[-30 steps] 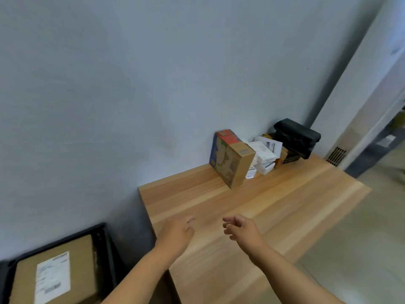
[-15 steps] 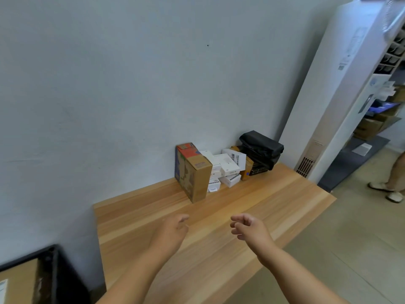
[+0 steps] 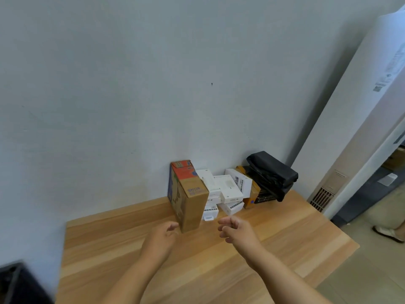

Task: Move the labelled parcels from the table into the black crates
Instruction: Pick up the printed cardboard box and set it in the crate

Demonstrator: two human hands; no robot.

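Over wood-grain table point(image 3: 285, 233): left hand point(image 3: 161, 239), right hand point(image 3: 238, 232) grip released; tall cardboard box point(image 3: 189, 198) beyond.

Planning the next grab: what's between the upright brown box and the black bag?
In the head view, a pile of small white boxes and an orange-brown box fill the stretch between the brown box and the black bag.

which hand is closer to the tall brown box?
Left. The left hand is just short of the tall brown box, fingertips by its near bottom corner, not touching. The right hand hangs open off to the box's right, clearly apart.
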